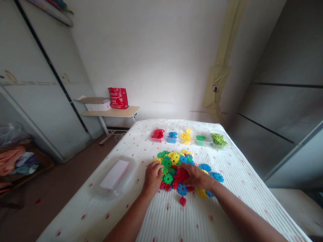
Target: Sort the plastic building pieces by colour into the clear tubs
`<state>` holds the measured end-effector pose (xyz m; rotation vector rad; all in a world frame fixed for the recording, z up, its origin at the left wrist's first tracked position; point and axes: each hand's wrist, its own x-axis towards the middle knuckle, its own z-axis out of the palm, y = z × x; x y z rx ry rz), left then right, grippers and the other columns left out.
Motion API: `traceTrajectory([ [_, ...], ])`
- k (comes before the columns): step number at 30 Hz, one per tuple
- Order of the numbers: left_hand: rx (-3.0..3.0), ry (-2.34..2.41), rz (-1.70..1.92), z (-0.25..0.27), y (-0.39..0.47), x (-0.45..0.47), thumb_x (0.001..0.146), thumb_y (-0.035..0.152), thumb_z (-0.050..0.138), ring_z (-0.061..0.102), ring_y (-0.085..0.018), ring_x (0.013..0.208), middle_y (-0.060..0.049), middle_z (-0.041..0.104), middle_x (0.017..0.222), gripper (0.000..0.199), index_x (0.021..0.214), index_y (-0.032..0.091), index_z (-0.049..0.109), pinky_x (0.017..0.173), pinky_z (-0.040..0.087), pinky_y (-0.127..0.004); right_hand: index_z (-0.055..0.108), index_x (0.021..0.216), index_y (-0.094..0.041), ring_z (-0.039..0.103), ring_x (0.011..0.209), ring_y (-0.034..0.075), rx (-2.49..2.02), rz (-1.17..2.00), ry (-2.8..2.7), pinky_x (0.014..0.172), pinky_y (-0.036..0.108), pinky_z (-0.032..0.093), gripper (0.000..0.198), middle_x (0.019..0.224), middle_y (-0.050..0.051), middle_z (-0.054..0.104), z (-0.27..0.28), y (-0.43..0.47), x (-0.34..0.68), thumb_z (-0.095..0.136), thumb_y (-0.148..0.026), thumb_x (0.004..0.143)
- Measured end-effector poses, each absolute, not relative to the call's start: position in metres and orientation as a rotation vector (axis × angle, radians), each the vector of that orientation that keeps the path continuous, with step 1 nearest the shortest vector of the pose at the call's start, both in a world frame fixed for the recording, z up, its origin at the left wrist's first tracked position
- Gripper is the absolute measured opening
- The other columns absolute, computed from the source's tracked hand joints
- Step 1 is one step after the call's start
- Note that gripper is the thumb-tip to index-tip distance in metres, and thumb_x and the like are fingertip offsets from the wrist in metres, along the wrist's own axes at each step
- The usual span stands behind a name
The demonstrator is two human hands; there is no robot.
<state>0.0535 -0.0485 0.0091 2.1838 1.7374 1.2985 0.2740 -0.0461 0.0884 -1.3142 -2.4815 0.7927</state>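
Observation:
A loose heap of toothed plastic discs (175,158) in green, yellow and blue, mixed with red pieces, lies on the table in front of me. My left hand (152,177) is at the heap's left edge, fingers curled in beside a green disc (168,178); what they hold, if anything, is hidden. From the right, my right hand (198,176) reaches over the heap, its fingers and thumb closed around a red plastic piece (182,175). Small red blocks (168,187) lie along the near edge, and one red block (183,201) sits apart, closer to me.
Behind the heap stands a row of clear trays with red pieces (158,134), blue discs (172,135), yellow discs (186,137), green discs (200,137) and light-green pieces (218,139). A clear lidlike tray (96,191) holding a white block (114,175) lies left. A side table (113,112) stands beyond.

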Motion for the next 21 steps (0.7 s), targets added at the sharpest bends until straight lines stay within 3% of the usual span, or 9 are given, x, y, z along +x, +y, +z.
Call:
traceTrajectory([
  [3,2.190,1.737,1.298,0.009,-0.048,0.054,0.072,0.009,0.048,0.056,-0.021,0.099,-0.007,0.064,0.100,0.023,0.083,0.019,0.065,0.090,0.046,-0.039,0.056,0.098,-0.018,0.053,0.072,0.015,-1.320,0.834,-2.408,0.062,0.025,0.041,0.036,0.083,0.002,0.061,0.086,-0.042,0.276,0.065,-0.025,0.064],
  [8,2.205,1.737,1.295,0.008,-0.048,0.054,0.073,0.009,0.047,0.056,-0.021,0.098,-0.007,0.064,0.100,0.023,0.083,0.018,0.065,0.089,0.046,-0.039,0.051,0.092,-0.019,0.050,0.064,0.011,-1.286,0.974,-2.146,0.056,0.022,0.039,0.026,0.076,-0.002,0.058,0.087,-0.031,0.284,0.061,-0.022,0.067],
  [15,2.191,1.734,1.306,0.009,-0.048,0.054,0.073,0.010,0.048,0.056,-0.021,0.099,-0.007,0.064,0.100,0.022,0.083,0.019,0.066,0.090,0.046,-0.039,0.049,0.098,-0.020,0.052,0.068,0.013,-1.404,0.819,-2.024,0.061,0.024,0.041,0.031,0.076,-0.001,0.060,0.088,-0.019,0.285,0.057,-0.017,0.068],
  [18,2.179,1.728,1.305,0.010,-0.049,0.054,0.072,0.011,0.048,0.056,-0.021,0.099,-0.007,0.064,0.099,0.022,0.083,0.019,0.066,0.090,0.046,-0.039,0.053,0.087,-0.019,0.053,0.076,0.014,-1.320,0.733,-2.105,0.069,0.025,0.041,0.022,0.080,0.000,0.059,0.083,-0.015,0.284,0.047,-0.008,0.068],
  [21,2.166,1.730,1.309,0.010,-0.049,0.054,0.073,0.011,0.048,0.056,-0.021,0.099,-0.007,0.064,0.099,0.022,0.083,0.019,0.066,0.090,0.046,-0.039,0.055,0.079,-0.017,0.051,0.073,0.013,-1.297,0.760,-2.169,0.066,0.023,0.040,0.022,0.077,0.000,0.058,0.083,-0.012,0.285,0.041,-0.006,0.067],
])
